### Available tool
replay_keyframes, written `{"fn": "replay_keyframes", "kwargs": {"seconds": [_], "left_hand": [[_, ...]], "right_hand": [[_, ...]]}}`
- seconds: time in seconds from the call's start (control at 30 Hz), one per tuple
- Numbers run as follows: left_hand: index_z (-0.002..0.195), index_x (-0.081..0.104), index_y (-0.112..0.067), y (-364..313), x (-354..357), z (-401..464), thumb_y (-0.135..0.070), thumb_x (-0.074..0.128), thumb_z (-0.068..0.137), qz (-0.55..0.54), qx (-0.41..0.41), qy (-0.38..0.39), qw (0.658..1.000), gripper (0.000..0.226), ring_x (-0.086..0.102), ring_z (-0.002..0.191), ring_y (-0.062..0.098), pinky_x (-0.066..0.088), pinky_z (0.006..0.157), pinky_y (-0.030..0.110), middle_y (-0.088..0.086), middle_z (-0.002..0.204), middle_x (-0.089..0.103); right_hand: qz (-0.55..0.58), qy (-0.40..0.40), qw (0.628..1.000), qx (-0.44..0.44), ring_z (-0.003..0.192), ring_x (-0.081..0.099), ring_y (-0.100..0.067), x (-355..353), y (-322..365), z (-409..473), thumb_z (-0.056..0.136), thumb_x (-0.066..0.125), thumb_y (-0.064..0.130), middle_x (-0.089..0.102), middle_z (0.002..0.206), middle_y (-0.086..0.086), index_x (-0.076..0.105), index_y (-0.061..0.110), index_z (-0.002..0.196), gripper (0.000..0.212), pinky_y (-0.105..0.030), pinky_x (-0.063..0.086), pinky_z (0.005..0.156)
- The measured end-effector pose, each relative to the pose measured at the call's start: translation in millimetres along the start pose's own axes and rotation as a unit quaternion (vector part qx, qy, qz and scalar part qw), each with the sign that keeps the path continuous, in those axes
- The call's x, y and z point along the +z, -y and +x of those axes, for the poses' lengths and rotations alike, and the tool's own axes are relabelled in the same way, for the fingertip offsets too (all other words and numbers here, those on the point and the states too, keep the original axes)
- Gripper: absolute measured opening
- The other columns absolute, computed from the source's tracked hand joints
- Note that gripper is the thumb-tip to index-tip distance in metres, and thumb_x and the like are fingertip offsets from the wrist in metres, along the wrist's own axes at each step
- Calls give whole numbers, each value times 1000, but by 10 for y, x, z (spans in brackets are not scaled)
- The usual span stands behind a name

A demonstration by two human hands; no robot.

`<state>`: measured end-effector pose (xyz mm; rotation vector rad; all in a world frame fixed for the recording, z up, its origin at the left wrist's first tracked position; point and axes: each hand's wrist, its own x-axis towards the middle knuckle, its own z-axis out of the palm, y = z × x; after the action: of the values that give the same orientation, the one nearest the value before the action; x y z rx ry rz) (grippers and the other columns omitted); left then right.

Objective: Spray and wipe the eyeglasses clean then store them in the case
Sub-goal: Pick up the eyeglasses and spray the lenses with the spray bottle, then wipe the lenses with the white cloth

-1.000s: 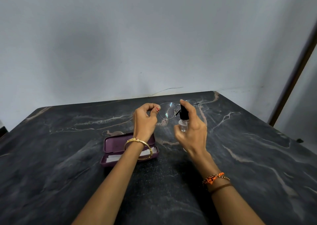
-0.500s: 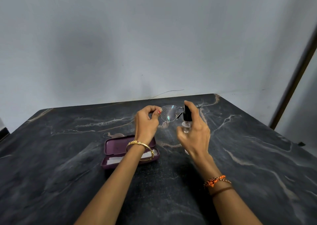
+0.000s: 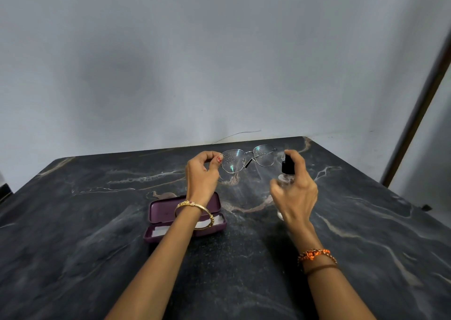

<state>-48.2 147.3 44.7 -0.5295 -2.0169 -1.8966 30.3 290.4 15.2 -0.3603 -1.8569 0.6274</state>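
Thin metal-framed eyeglasses [image 3: 247,158] hang in the air above the table, pinched at their left end by my left hand [image 3: 201,175]. Fine droplets speckle both lenses. My right hand [image 3: 294,193] grips a small clear spray bottle [image 3: 286,171] with a black nozzle, index finger resting on top, a short way right of the glasses. An open purple case [image 3: 159,213] lies on the table under my left wrist, with a white cloth [image 3: 158,232] inside it, partly hidden by my forearm.
The dark marble table [image 3: 73,246] fills the lower view and ends at a grey wall [image 3: 219,63] behind. A dark door frame [image 3: 419,114] runs along the right side, past the table's right edge.
My right hand has drawn the spray bottle to the right, away from the glasses, uncovering the right lens. Droplets now show on the lenses. My left hand stays almost in place.
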Motion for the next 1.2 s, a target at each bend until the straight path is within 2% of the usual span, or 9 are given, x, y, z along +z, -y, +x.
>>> {"fn": "replay_keyframes", "kwargs": {"seconds": [0.2, 0.37, 0.47, 0.57, 0.63, 0.73, 0.93, 1.07, 1.2], "left_hand": [[75, 62, -14, 15, -2, 4, -11, 58, 83, -10, -2, -2, 1000, 10, 41, 53, 9, 36, 45, 4, -10, 67, 58], [77, 61, -15, 3, -41, 14, -11, 56, 85, -13, -7, -14, 1000, 11, 43, 59, 10, 37, 48, 4, -9, 70, 58], [81, 61, -11, -22, -110, -1, -10, 53, 87, -6, -2, -18, 1000, 10, 40, 54, 7, 35, 45, 5, -9, 68, 55], [85, 59, -4, -45, -216, -35, -8, 51, 88, 13, 26, -31, 999, 10, 43, 59, 5, 38, 52, 3, -9, 70, 54], [86, 58, -3, -39, -303, -50, -8, 49, 88, 20, 38, -37, 998, 10, 46, 65, 7, 41, 61, 10, -6, 72, 54], [85, 56, -11, -17, -439, -81, -7, 48, 88, 19, 38, -59, 997, 10, 48, 81, 22, 42, 74, 35, 2, 81, 55], [85, 52, -15, -35, -615, -179, -6, 47, 89, 7, 43, -106, 993, 11, 52, 93, 30, 42, 79, 32, 3, 84, 56], [88, 52, -14, 18, -728, -257, -7, 46, 89, 6, 46, -118, 992, 10, 51, 102, 35, 44, 87, 37, 11, 95, 55], [87, 52, -17, 83, -870, -303, -8, 46, 89, 3, 48, -135, 990, 10, 52, 101, 38, 45, 86, 46, 9, 94, 55]], "right_hand": [[55, -13, 998, 12, 54, 51, -23, 39, 1, -31, 60, 62, -5, 62, 78, -7, 33, 33, 121, 78, -19, 35, 48], [86, -7, 996, -6, 63, 55, -23, 89, 38, -107, 63, 64, -7, 62, 104, -18, 24, 32, 125, 83, -11, 33, 52], [97, 13, 995, 7, 65, 55, -23, 129, 51, -183, 65, 65, -4, 60, 98, -13, 21, 32, 127, 85, -22, 39, 52], [85, 26, 996, -5, 67, 54, -21, 150, 54, -242, 65, 69, -2, 58, 104, -8, 22, 29, 129, 85, -31, 46, 51], [76, 43, 996, 0, 72, 56, -23, 161, 41, -260, 67, 70, 3, 59, 110, -14, 21, 30, 129, 83, -36, 50, 52], [71, 54, 996, 16, 81, 59, -26, 171, 44, -274, 69, 72, 9, 60, 107, -16, 21, 29, 129, 82, -43, 54, 63], [52, 31, 998, 25, 90, 53, -17, 159, 98, -302, 69, 68, 28, 61, 110, -11, 36, 11, 132, 73, -54, 43, 90], [38, 41, 998, 30, 105, 54, -29, 141, 114, -316, 70, 71, 30, 57, 117, -16, 35, 7, 133, 77, -52, 39, 91], [25, -60, 998, 12, 110, 43, -30, 69, 222, -297, 72, 56, 42, 47, 120, -27, 42, 3, 127, 69, -49, 37, 87]]}}
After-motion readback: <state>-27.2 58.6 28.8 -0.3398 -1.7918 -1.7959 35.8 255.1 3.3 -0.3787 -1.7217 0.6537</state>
